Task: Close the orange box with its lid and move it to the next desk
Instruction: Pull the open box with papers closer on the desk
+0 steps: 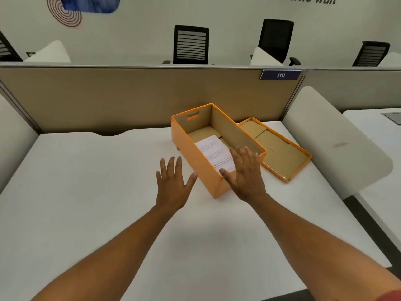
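An open orange box stands on the white desk, its long side running toward the back left, with a printed white sheet lying inside. The orange lid lies upside down on the desk, touching the box's right side. My left hand hovers palm down, fingers spread, just left of the box's near corner, touching nothing. My right hand is spread over the box's near end and hides that corner; I cannot tell whether it touches the rim.
A tan partition with a "110" tag closes the desk's far side. A white rounded divider separates this desk from the neighbouring desk on the right. Black office chairs stand beyond the partition.
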Motion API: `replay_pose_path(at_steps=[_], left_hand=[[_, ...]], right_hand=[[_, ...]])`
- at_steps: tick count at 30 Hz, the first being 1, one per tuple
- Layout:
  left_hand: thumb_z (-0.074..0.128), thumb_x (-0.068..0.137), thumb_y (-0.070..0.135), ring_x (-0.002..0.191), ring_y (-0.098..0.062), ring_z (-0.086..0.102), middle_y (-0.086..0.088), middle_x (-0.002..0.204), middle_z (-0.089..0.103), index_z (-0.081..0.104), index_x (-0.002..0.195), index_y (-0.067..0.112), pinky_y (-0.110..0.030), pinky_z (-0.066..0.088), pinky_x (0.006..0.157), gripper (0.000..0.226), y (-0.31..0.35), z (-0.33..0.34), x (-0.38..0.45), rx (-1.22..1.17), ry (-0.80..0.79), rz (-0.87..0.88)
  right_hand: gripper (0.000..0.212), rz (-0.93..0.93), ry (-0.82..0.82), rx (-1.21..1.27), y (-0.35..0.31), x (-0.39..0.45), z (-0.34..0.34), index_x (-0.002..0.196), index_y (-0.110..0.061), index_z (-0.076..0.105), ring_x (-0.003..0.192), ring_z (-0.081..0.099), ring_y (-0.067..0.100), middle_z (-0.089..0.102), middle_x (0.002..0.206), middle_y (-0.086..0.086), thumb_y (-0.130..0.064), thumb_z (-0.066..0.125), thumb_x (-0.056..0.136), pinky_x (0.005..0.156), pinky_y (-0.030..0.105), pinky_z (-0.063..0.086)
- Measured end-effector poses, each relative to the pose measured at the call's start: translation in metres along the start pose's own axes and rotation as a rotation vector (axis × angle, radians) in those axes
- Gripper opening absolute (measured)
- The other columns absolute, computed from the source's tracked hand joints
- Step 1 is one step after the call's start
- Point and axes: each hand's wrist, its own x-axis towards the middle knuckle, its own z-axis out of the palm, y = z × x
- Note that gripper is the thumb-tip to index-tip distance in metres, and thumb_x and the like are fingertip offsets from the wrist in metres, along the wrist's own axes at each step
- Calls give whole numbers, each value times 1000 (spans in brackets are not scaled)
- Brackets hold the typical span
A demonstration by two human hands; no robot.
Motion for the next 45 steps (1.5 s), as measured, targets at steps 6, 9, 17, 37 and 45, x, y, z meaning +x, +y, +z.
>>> replay_pose_path(at_steps=[6, 9, 17, 37, 45], left_hand=[[56, 104, 55, 163, -31, 25, -8, 178, 22, 18, 170, 22, -48, 29, 126, 83, 53, 38, 45, -646, -75, -369], [61, 101, 56, 159, -33, 32, -5, 176, 29, 16, 170, 25, -53, 32, 124, 89, 66, 52, 67, -902, -96, -575], [65, 101, 44, 159, -38, 32, 1, 177, 27, 1, 169, 44, -69, 39, 114, 93, 76, 69, 87, -910, -201, -661], [50, 110, 25, 108, -25, 73, -2, 123, 73, 41, 159, 50, -44, 64, 73, 55, -73, -71, -23, -613, -91, -443], [53, 109, 31, 123, -30, 69, -4, 148, 64, 37, 162, 46, -48, 64, 81, 57, -115, -60, -72, -650, -152, -460]], right_hand=[[57, 235, 53, 56, 68, 55, -10, 149, -7, 47, 144, 45, 39, 48, 155, 20, -37, 55, 101, 116, 51, 39], [62, 372, -39, 203, 103, 84, -7, 155, -8, 40, 138, 50, 38, 44, 157, 17, -26, 60, 99, 105, 48, 49], [44, 462, -313, 520, 160, 116, 22, 145, -9, 54, 118, 66, 38, 65, 139, 18, -27, 49, 106, 89, 42, 55], [43, 518, -154, 801, -61, -72, 13, 151, -24, 55, 117, 70, 34, 68, 139, 2, -22, 45, 109, 104, 52, 55], [43, 571, -204, 701, -95, -124, 19, 150, -26, 53, 114, 69, 30, 67, 140, 4, -23, 49, 107, 99, 45, 56]])
